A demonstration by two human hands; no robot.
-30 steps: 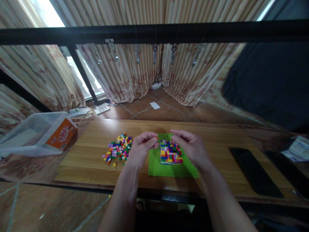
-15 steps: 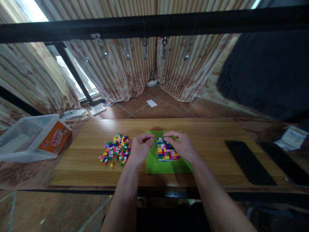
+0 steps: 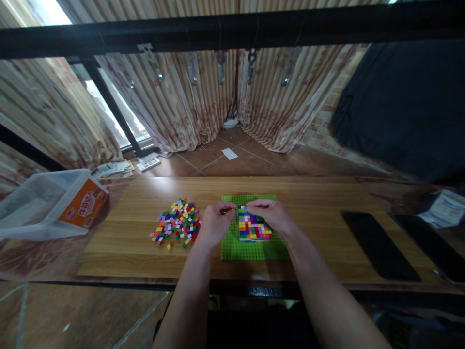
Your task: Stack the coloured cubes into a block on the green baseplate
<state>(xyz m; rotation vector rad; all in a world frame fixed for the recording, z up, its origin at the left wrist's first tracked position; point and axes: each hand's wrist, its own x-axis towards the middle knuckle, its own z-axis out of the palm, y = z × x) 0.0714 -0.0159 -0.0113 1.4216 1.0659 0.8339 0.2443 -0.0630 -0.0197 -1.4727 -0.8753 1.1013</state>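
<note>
On a green studded baseplate [image 3: 236, 251] stands a low block of many-coloured toy bricks [image 3: 250, 228], its far right part hidden by my right hand. My right hand [image 3: 272, 213] is over that block, thumb and forefinger pinched at its far edge; whatever they hold is too small to make out. My left hand [image 3: 217, 222] hovers at the left side of the baseplate, fingertips pressed together close to the block's far left corner. Nothing I can name shows between them. A loose pile of small coloured bricks [image 3: 178, 220] lies left of my left hand.
The wooden tabletop [image 3: 308, 194] carries a black phone-like slab [image 3: 379, 245] on the right, with another dark slab [image 3: 432, 247] beyond it. A clear plastic tub [image 3: 43, 203] with an orange label stands at the left. A black bar [image 3: 232, 31] crosses above, hung with metal hooks.
My left hand has moved slightly right, its fingertips nearer the brick block and closer together. My right hand stays pinched at the block's far edge. The view has shifted a little.
</note>
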